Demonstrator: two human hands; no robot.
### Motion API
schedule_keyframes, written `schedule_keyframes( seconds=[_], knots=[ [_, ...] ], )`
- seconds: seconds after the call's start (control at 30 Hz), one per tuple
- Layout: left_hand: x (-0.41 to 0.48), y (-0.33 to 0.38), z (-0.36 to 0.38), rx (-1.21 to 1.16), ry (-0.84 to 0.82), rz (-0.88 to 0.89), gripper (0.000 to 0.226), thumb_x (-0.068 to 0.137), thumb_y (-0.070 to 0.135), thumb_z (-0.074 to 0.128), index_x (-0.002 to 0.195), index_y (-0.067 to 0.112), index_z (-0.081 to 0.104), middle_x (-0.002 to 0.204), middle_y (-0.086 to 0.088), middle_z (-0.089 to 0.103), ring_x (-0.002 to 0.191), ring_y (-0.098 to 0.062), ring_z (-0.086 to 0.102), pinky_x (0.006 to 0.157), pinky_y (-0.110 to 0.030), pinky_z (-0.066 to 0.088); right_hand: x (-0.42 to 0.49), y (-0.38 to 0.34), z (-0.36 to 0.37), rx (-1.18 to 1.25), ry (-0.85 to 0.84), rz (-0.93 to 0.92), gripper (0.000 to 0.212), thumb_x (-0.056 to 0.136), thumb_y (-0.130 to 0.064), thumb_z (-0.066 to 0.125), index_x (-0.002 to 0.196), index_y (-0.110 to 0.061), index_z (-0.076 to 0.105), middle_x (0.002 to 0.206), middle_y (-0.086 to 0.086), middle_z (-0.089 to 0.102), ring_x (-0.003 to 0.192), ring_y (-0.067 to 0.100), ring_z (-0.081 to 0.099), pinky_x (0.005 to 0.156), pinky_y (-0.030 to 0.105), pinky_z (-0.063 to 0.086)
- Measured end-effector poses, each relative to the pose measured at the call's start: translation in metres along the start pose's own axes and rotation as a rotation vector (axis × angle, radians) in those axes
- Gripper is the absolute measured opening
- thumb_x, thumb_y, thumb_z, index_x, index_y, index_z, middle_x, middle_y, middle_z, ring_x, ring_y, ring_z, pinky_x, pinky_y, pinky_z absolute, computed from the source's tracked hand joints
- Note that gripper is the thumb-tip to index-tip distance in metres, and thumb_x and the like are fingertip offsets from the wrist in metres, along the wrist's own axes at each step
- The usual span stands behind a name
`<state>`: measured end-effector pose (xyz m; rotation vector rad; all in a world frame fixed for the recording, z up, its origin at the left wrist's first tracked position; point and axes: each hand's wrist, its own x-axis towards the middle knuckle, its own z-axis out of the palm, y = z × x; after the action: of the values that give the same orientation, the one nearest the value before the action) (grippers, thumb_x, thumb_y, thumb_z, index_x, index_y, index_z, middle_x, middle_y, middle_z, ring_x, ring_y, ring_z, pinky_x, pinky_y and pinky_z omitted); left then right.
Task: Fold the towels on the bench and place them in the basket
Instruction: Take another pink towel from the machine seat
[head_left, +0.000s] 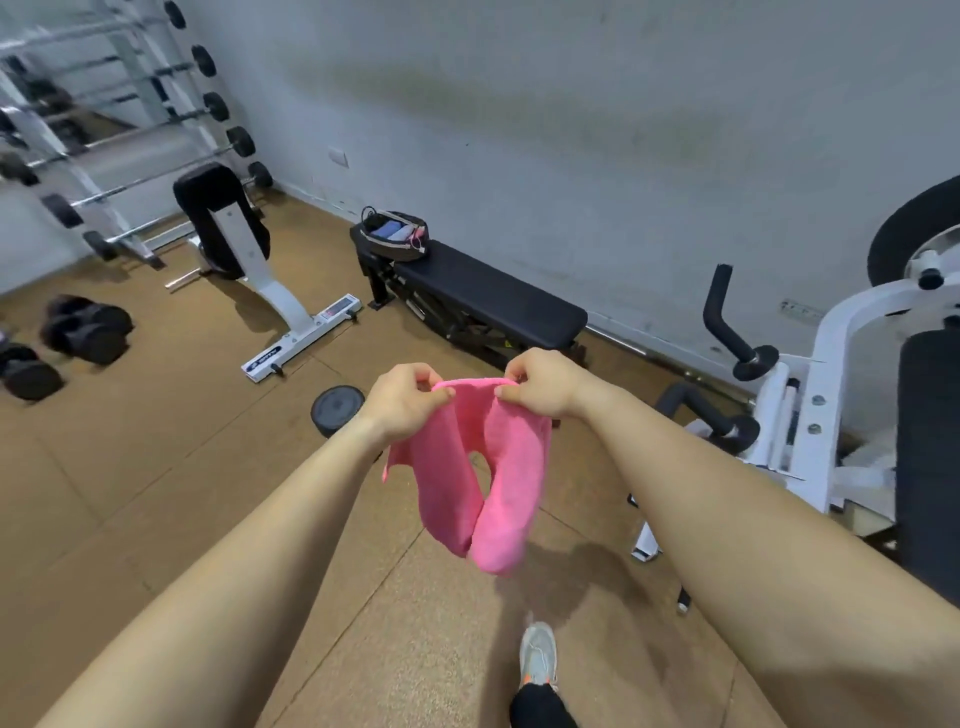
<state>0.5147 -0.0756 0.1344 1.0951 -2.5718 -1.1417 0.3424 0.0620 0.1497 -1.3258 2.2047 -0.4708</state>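
Observation:
A pink towel (493, 478) hangs in the air in front of me, drooping in two lobes below its top edge. My left hand (405, 397) pinches the towel's upper left corner and my right hand (540, 384) pinches the upper right corner, the two hands close together. Beyond them a black flat bench (498, 296) stands along the wall. A dark basket (396, 235) sits on the bench's far left end, with folded towels in blue, white and pink showing inside it.
A white preacher-curl stand (249, 249) and a barbell rack (104, 130) fill the far left. Dumbbells (78, 332) lie on the cork floor, a weight plate (337, 408) just left of my hands. A white machine (841, 395) stands right. My shoe (537, 654) is below.

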Motion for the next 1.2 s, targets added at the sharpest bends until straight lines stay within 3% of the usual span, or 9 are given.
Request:
schedule_keyframes(
  seconds=[0.17,0.37,0.57,0.77,1.0,1.2],
  knots=[
    [0.087,0.012,-0.023,0.033,0.075,-0.039,0.016,0.093,0.037,0.063,0.08,0.028,0.061,0.084,0.004,0.067,0.08,-0.014,0.061,0.064,-0.029,0.041,0.085,0.024,-0.047,0.068,-0.052,-0.005,0.022,0.088,-0.041,0.07,0.079,-0.021,0.07,0.085,-0.002,0.07,0.083,0.016,0.065,0.074,0.035,0.053],
    [0.182,0.029,-0.043,0.039,0.181,-0.067,0.015,0.095,0.034,0.061,0.083,0.025,0.062,0.083,0.003,0.068,0.079,-0.015,0.061,0.063,-0.029,0.043,0.172,0.052,-0.1,0.026,-0.119,-0.021,0.022,0.086,-0.039,0.072,0.072,-0.024,0.063,0.074,-0.006,0.06,0.072,0.013,0.055,0.059,0.029,0.042],
    [0.28,0.018,-0.061,0.047,0.213,-0.096,0.016,0.094,0.033,0.062,0.083,0.022,0.063,0.084,0.002,0.068,0.083,-0.019,0.063,0.072,-0.034,0.048,0.267,0.079,-0.124,-0.076,-0.117,0.025,0.024,0.09,-0.032,0.064,0.069,-0.023,0.058,0.074,-0.002,0.061,0.074,0.02,0.058,0.06,0.03,0.04],
    [0.394,-0.005,-0.083,0.017,0.164,-0.092,0.016,0.094,0.033,0.062,0.085,0.02,0.064,0.085,0.0,0.067,0.082,-0.019,0.062,0.074,-0.036,0.05,0.383,0.087,-0.144,-0.089,-0.078,0.093,0.028,0.089,-0.028,0.064,0.063,-0.021,0.055,0.067,-0.005,0.058,0.07,0.018,0.056,0.061,0.03,0.041],
    [0.542,-0.038,-0.132,0.003,0.084,-0.092,0.013,0.092,0.031,0.064,0.082,0.022,0.064,0.079,0.003,0.065,0.077,-0.019,0.06,0.069,-0.033,0.047,0.531,0.075,-0.173,-0.114,-0.101,0.158,0.021,0.089,-0.033,0.061,0.076,-0.017,0.065,0.08,0.002,0.067,0.082,0.025,0.065,0.074,0.04,0.054],
    [0.652,-0.06,-0.157,0.025,0.005,-0.119,0.013,0.092,0.03,0.063,0.081,0.023,0.062,0.076,0.006,0.063,0.075,-0.016,0.059,0.065,-0.029,0.042,0.638,0.078,-0.187,-0.141,-0.142,0.176,0.024,0.092,-0.03,0.054,0.08,-0.012,0.063,0.083,0.005,0.066,0.078,0.023,0.06,0.071,0.037,0.051]
  ],
)
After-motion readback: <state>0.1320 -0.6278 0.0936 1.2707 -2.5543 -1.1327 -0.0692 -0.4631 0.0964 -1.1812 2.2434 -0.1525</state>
